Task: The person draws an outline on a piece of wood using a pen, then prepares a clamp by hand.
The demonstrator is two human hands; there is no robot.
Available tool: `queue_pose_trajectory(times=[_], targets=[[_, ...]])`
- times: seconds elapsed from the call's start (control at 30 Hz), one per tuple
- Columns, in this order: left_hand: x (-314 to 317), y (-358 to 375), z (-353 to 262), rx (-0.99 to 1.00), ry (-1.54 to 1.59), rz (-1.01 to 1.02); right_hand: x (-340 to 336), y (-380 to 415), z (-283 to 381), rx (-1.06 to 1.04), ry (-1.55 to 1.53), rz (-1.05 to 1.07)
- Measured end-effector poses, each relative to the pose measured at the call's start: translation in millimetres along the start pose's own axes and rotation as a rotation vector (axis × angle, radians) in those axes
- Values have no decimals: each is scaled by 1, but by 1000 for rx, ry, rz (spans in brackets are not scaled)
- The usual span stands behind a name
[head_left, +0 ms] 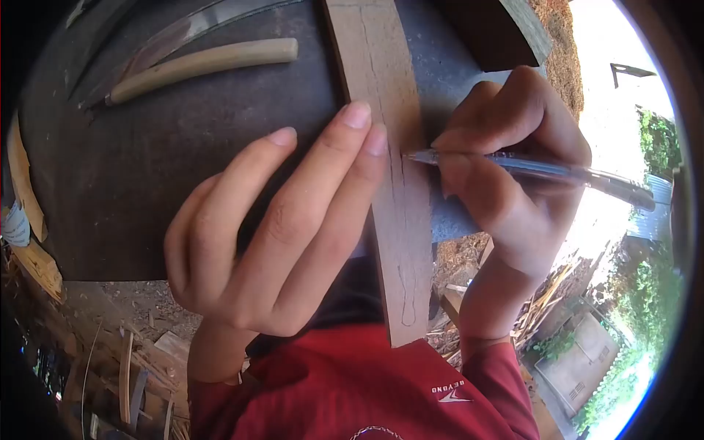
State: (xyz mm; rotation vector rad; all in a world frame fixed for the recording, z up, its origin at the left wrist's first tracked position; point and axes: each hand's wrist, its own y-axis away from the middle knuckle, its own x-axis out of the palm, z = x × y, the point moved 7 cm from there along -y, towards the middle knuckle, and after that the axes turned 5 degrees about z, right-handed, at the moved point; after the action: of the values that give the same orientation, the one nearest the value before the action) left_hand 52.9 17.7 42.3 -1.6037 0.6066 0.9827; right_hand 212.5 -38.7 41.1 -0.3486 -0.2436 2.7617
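Note:
A long flat wooden strip extends from the top of the view over the near edge of the dark work surface towards my red shirt. Pencil-thin lines run along it, with a narrow rounded outline near its close end. My left hand rests with fingers spread, two fingertips on the strip's left side. In my right hand a clear-barrelled pen is pinched, its tip touching the wood beside the drawn lines. A curved pale wooden handle lies to the upper left.
The dark work surface carries a long curved blade-like piece at the upper left and a dark block at the upper right. Wood scraps and shavings cover the ground. Bright greenery stands to the right.

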Motion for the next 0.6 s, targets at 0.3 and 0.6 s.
queue_pose_trajectory(times=[0.3,0.6], targets=[[1,0,-1,7,9,-17,-6,4,1,45,101,-101],[3,-1,-1,14,34,-8,-6,9,-6,-42,44,-154]])
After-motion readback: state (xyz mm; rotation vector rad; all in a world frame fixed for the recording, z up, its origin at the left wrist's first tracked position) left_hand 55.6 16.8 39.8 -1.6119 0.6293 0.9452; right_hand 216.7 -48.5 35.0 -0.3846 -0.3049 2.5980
